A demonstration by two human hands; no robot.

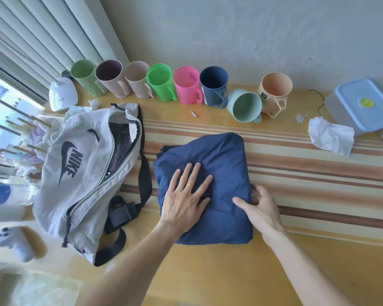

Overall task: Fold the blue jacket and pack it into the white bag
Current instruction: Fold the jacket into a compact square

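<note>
On the desk (208, 272), just right of the white bag (80, 173), the blue jacket (219, 164) lies folded; your left hand (186, 199) presses it flat, open, while your right hand (260, 208) pinches its right edge. Lift carelessly and the slippery folds may spill open or snag the bag's zipper.

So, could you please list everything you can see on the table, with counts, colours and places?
jacket: one, dark blue, folded, centre of table.
bag: one, white, unzipped, left of jacket.
cups: eight, mixed colours, in a row by the wall; the pale green one on its side.
box: one, blue lid, far right.
tissue: one, white, crumpled, beside the box.
table: one, yellow with brown stripes.
left hand: flat on the jacket.
right hand: fingers at the jacket's right edge.
</note>
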